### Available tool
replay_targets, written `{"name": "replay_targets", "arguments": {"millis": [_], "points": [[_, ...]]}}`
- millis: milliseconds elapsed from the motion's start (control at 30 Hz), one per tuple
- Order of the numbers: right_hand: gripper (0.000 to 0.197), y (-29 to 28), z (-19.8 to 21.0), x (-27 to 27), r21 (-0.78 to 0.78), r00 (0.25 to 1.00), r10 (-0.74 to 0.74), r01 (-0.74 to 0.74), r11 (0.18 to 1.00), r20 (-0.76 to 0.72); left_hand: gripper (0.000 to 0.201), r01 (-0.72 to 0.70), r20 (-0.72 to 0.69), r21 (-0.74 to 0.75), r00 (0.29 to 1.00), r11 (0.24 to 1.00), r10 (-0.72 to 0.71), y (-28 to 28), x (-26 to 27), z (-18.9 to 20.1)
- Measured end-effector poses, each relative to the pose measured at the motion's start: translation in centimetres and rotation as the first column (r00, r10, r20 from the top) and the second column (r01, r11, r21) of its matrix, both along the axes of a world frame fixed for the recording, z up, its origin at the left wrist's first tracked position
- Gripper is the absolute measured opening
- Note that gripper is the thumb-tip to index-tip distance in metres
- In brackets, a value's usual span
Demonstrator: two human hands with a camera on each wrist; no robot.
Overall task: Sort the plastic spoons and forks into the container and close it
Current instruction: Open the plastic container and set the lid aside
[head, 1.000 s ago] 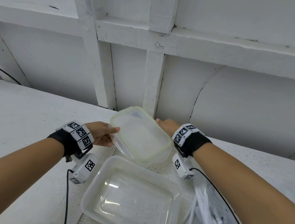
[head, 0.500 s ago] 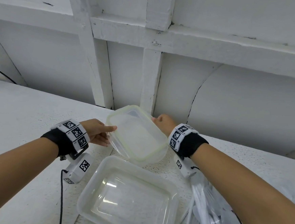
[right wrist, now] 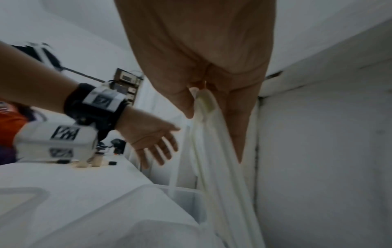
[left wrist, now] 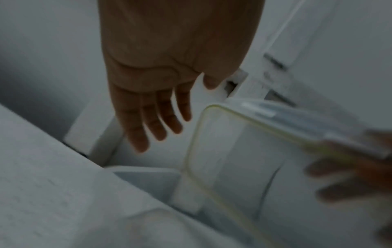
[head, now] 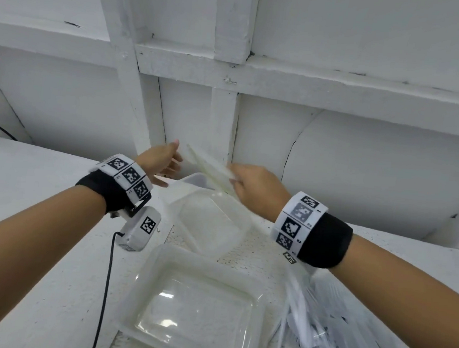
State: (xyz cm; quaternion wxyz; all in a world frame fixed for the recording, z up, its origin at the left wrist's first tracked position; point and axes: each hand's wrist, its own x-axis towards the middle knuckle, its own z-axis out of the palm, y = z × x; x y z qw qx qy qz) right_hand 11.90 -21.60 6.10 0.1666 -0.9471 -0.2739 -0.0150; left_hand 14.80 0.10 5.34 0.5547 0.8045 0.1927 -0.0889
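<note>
While the lid is off and both containers lie open, the layout reads as preparation for loading, going from left to right. At the left, the left hand (head: 161, 159) hangs over the white table (head: 29, 185) with its fingers (left wrist: 148, 124) straight and spread, holding nothing; it is just beside the lid's left edge, apart from it, probably free so that it can go for cutlery or steady a box. Between the hands, the clear rectangular plastic lid with a pale green seal (head: 209, 169) is tilted steeply on edge over the far box, which I take as being carried out of the way so the openings are clear. Below it, the translucent rectangular plastic container at the far side (head: 205, 221) sits near the white panelled wall (head: 360, 170), and nothing shows inside it. Nearer the person, the second clear rectangular plastic container (head: 193, 308) lies open too, with nothing visible in it, handy for sorting one kind of cutlery apart from the other. Right of the lid, the right hand (head: 254, 192) pinches the lid's right edge between thumb and fingers, as the right wrist view shows plainly. At the near right, the heap of white plastic spoons and forks (head: 328, 332) lies on the table just beside the near container, within short reach, none of it sorted yet.
</note>
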Motion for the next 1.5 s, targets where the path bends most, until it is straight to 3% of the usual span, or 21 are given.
{"name": "replay_targets", "arguments": {"millis": [67,133,233,400,500,567,667,767,867,1000,1100,1200,1267,1367,1500], "points": [[0.029,-1.8,0.1,0.7,0.135,0.997,-0.072,0.074,0.988,-0.017,0.042,0.042,-0.058,0.333,0.998,0.942,-0.024,0.5,0.2,-0.9],[0.032,-3.6,-0.1,1.5,0.256,0.985,-0.147,0.164,0.953,-0.084,0.033,0.144,-0.179,0.470,0.982,0.871,-0.066,0.9,0.0,-2.3],[0.031,-5.9,-0.8,2.4,0.341,0.953,-0.220,0.281,0.897,-0.206,0.018,0.201,-0.305,0.379,0.949,0.903,-0.083,1.8,-0.2,-4.8],[0.029,-8.1,-2.0,2.4,0.400,0.902,-0.238,0.379,0.834,-0.359,0.004,0.127,-0.200,0.403,0.979,0.906,-0.048,2.6,-0.2,-5.3],[0.025,-8.4,-3.0,2.5,0.400,0.853,-0.221,0.431,0.809,-0.472,0.011,0.090,-0.129,0.377,0.991,0.922,-0.044,3.4,-0.2,-4.0],[0.022,-7.9,-3.9,2.6,0.415,0.772,-0.177,0.502,0.758,-0.610,0.011,0.052,-0.112,0.292,0.994,0.955,-0.019,4.0,-0.4,-2.8],[0.020,-6.2,-5.4,2.5,0.418,0.580,-0.058,0.649,0.635,-0.813,0.012,0.027,-0.103,0.239,0.995,0.971,-0.002,4.1,-0.6,-1.4],[0.023,-4.6,-6.5,2.5,0.366,0.450,-0.013,0.743,0.561,-0.893,0.013,0.048,-0.123,0.223,0.992,0.974,-0.021,3.3,-0.8,-1.5],[0.042,-3.8,-6.8,2.7,0.308,0.381,-0.042,0.802,0.512,-0.924,0.014,0.054,-0.149,0.235,0.989,0.971,-0.019,2.3,-0.6,-2.8],[0.056,-4.3,-7.1,3.2,0.244,0.369,-0.115,0.788,0.565,-0.922,0.016,0.100,-0.154,0.298,0.987,0.949,-0.056,1.0,0.0,-4.0],[0.055,-4.5,-7.1,3.6,0.177,0.381,-0.216,0.767,0.616,-0.899,0.025,0.110,-0.149,0.304,0.986,0.946,-0.067,0.4,0.8,-4.6],[0.053,-4.9,-7.3,3.7,0.091,0.374,-0.327,0.767,0.636,-0.868,0.017,0.129,-0.180,0.279,0.980,0.951,-0.080,0.1,1.4,-5.2],[0.056,-5.1,-7.4,3.3,0.028,0.330,-0.345,0.757,0.653,-0.879,0.008,0.136,-0.217,0.228,0.972,0.964,-0.086,0.0,1.4,-5.1],[0.062,-5.0,-7.3,2.2,-0.034,0.251,-0.322,0.739,0.673,-0.913,0.018,0.165,-0.262,0.214,0.959,0.963,-0.106,0.1,1.5,-5.1],[0.064,-4.5,-6.8,0.9,-0.047,0.127,-0.224,0.768,0.639,-0.966,0.008,0.138,-0.266,0.163,0.960,0.977,-0.091,0.7,1.3,-5.6]]}}
